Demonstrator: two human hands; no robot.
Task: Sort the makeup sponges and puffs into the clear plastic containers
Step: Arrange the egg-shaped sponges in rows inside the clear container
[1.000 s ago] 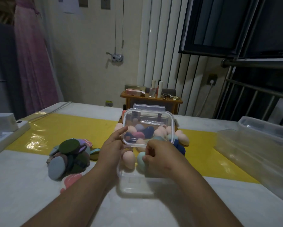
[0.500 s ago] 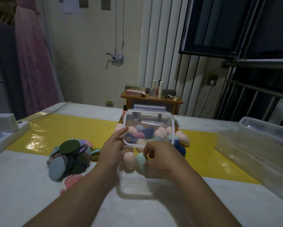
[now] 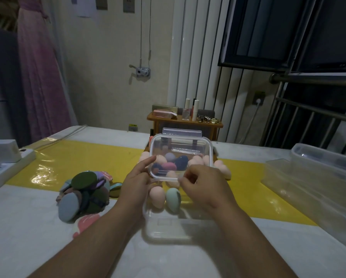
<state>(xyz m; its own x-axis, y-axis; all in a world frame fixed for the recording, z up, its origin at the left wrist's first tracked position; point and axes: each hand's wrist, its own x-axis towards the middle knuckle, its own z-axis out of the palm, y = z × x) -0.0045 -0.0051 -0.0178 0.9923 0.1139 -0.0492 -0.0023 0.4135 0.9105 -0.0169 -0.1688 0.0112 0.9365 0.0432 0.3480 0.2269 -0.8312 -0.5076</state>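
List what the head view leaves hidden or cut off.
Head view:
Egg-shaped sponge pile: count hidden behind the clear plastic lid, left hand and right hand.
Large clear plastic bin: cut off by the right edge.
Round flat puff heap: lower ones buried.

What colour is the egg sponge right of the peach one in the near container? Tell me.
Mint green; the sponge shows best in head view.

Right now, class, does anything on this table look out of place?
The clear lid is held tilted on edge above the open container, not seated. One pink puff lies off the puff pile, at its near edge.
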